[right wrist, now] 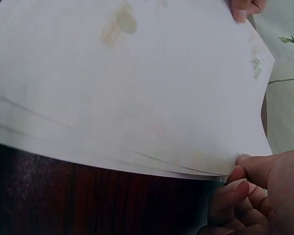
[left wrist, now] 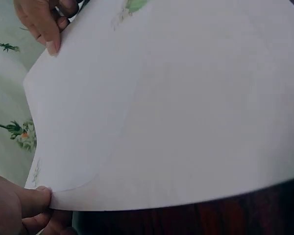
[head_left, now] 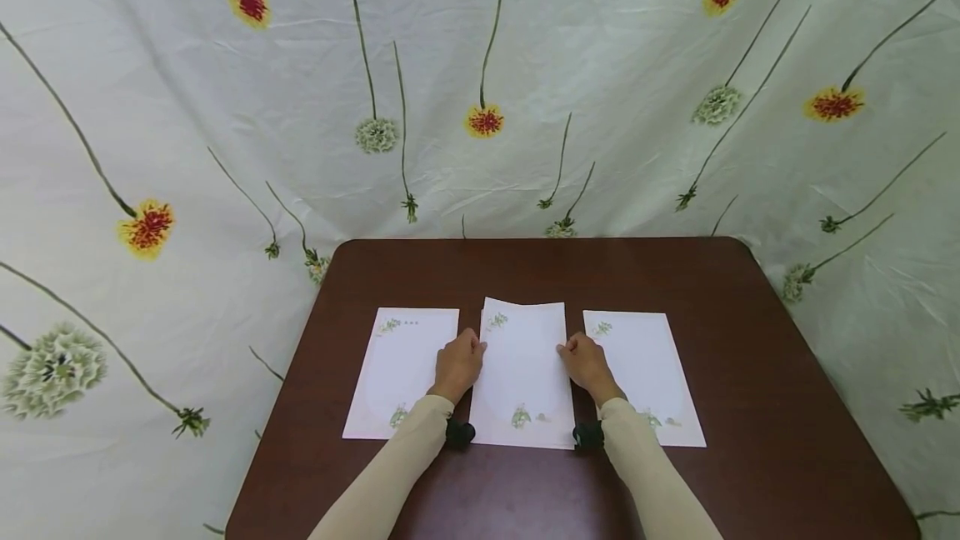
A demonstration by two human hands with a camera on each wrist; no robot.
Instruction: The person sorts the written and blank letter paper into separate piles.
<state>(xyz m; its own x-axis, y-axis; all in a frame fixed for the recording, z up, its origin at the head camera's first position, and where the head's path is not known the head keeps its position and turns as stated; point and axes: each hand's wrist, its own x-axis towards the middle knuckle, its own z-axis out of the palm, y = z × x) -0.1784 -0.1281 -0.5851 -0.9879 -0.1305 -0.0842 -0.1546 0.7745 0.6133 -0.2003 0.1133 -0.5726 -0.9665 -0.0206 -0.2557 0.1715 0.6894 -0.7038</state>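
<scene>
Gripping opposite long edges of the middle paper stack (head_left: 523, 373), both hands have their fingers closed, with the paper pinched beneath each thumb. The left hand (head_left: 459, 363) holds the left edge and the right hand (head_left: 589, 367) the right, each above mid-height. The stack stands between a left sheet (head_left: 396, 369) and a right sheet (head_left: 639, 369) on the brown tabletop (head_left: 772, 448), its far edge bowed; the right wrist view shows more than one layer along its side. Small leafy prints mark the paper. The pale sleeves (head_left: 397, 465) cross parts of the outer sheets, and a flower-patterned cloth (head_left: 600, 65) hangs behind.
</scene>
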